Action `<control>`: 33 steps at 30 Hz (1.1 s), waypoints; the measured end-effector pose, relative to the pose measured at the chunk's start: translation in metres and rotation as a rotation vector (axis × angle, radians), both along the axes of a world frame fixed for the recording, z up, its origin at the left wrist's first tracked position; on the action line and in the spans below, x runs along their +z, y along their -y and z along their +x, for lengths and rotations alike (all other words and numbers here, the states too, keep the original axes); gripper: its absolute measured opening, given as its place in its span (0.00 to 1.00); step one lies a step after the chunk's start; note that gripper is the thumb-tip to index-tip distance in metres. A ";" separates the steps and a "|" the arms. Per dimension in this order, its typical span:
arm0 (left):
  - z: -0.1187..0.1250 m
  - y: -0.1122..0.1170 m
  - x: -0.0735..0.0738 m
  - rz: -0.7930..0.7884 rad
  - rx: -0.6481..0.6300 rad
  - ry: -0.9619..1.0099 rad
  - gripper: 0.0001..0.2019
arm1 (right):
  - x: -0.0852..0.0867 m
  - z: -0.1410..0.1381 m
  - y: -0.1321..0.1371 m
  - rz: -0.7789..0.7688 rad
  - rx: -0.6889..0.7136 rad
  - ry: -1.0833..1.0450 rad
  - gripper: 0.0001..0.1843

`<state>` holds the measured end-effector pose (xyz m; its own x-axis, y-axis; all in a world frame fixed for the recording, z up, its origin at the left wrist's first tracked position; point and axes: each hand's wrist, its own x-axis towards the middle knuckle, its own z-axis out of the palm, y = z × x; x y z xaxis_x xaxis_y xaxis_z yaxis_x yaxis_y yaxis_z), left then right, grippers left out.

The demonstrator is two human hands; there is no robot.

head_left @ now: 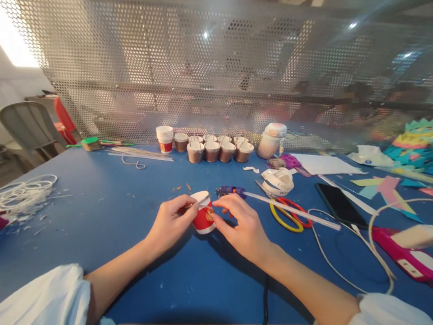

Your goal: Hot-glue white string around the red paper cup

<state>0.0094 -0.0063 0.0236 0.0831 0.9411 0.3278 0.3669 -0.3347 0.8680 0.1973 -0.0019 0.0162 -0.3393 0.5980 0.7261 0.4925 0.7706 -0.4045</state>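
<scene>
A small red and white paper cup (204, 224) is held just above the blue table, slightly tilted. My left hand (174, 217) pinches its rim from the left between thumb and fingers. From the right, my right hand (241, 224) has its curled fingers and thumb against the cup's wall. A narrow pale strip seems to lie along the rim, too small to make out. Just behind my right hand lies a blue glue gun (230, 190) with a long clear glue stick (293, 210) reaching right. Scissors (288, 217) with yellow and red handles rest under that stick.
Several brown-wrapped cups (211, 151) stand at the back beside stacked paper cups (165, 139) and a jar (271, 140). A measuring tape (277, 182), phone (341, 205) and magenta power strip (413, 261) lie right. Coiled white cord (20, 194) lies left. A perforated panel (176, 59) rises behind.
</scene>
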 end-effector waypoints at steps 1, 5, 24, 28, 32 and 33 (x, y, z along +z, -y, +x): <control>0.000 0.001 0.000 0.008 -0.006 -0.008 0.11 | 0.000 0.000 0.000 0.016 -0.008 0.003 0.08; 0.001 0.002 0.002 0.036 -0.032 -0.031 0.11 | 0.002 -0.002 0.001 0.067 -0.016 -0.006 0.07; 0.001 0.005 0.001 0.147 -0.075 -0.130 0.11 | 0.007 -0.006 0.005 0.064 -0.038 0.008 0.07; 0.002 0.006 0.002 0.178 -0.078 -0.145 0.11 | 0.007 -0.007 0.006 0.053 -0.045 0.011 0.07; 0.003 0.007 0.002 0.212 -0.089 -0.151 0.11 | 0.009 -0.007 0.008 0.038 -0.067 0.031 0.08; 0.003 0.007 0.002 0.221 -0.091 -0.153 0.11 | 0.009 -0.007 0.008 0.034 -0.072 0.036 0.08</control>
<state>0.0121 -0.0128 0.0253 0.2286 0.8345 0.5013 0.4481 -0.5474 0.7068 0.1906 -0.0098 0.0251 -0.3222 0.5970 0.7347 0.5607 0.7457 -0.3600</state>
